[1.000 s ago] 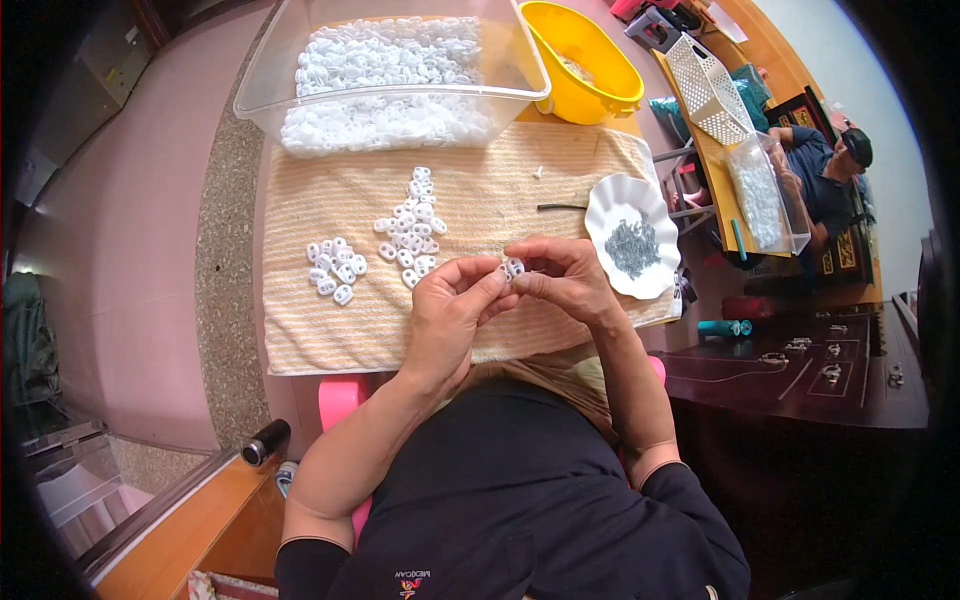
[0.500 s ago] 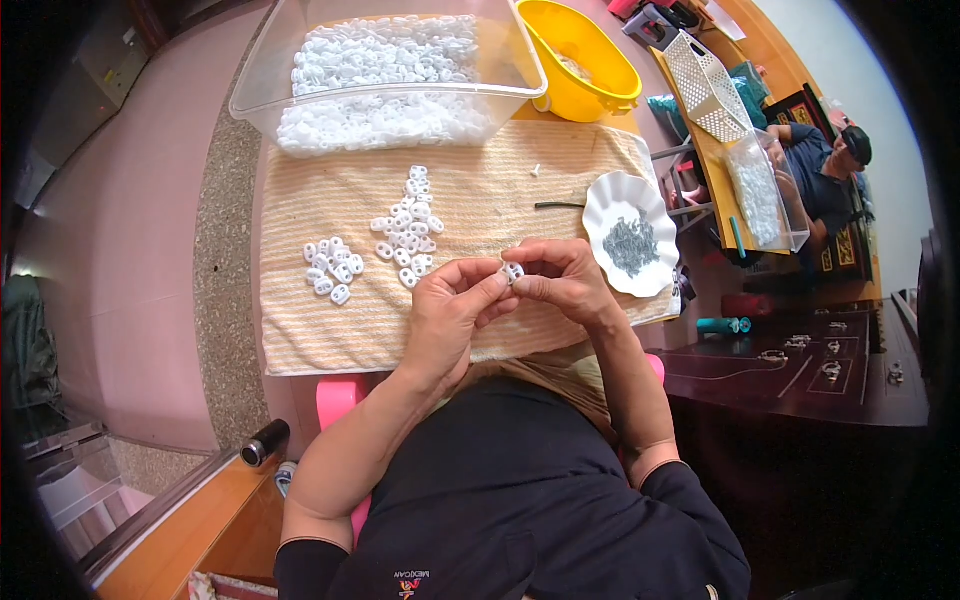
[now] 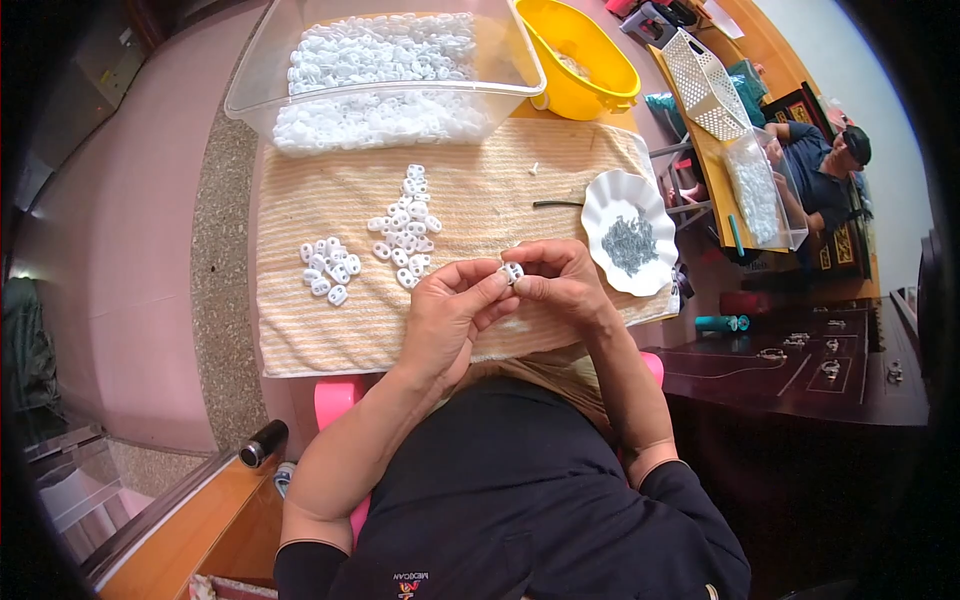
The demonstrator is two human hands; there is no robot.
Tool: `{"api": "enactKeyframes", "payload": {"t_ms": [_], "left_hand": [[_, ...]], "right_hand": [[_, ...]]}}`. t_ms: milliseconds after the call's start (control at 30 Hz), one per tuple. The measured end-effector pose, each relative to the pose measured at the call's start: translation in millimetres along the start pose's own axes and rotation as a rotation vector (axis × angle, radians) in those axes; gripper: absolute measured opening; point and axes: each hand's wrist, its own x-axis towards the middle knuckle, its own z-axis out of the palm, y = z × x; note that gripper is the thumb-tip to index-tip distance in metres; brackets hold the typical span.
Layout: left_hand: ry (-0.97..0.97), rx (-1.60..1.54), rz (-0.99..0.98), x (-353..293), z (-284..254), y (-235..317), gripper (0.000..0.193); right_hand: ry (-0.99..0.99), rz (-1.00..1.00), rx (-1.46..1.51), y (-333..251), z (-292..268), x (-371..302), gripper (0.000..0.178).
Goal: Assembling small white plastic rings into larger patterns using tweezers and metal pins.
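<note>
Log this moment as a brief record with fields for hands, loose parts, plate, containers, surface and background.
Hands: left hand and right hand together pinch a small white piece; fine detail unclear
Loose parts: smaller pile at left, longer pile beside it, both of white two-holed pieces
Plate: white scalloped plate holding small dark pieces, right side
Containers: clear bin of white pieces; yellow tub to its right
Surface: striped towel
Background: another person, upper right
</note>
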Motion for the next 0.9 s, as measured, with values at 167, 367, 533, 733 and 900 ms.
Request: {"api": "enactKeyframes", "payload": {"t_ms": [167,367,533,733,900], "left_hand": [[-0.028,-0.05,-0.042,0,0,0,0.014],[-0.087,-0.047,-0.078,0,0,1,0.012],[-0.139,-0.024,-0.09,-2,2,5,0.008],[-0.19,-0.039,-0.079,-3,2,6,0.008],[-0.194,-0.042,-0.058,-6,4,3,0.007]], "right_hand": [[0.027,-0.03,0.021,1,0,-1,0.033],[-0.038,-0.161,0.062,6,1,2,0.031],[-0.046,-0.195,0.043,9,3,2,0.03],[-0.065,-0.21,0.043,5,6,0,0.029],[-0.101,-0.24,-0.001,5,8,-2,0.027]]}}
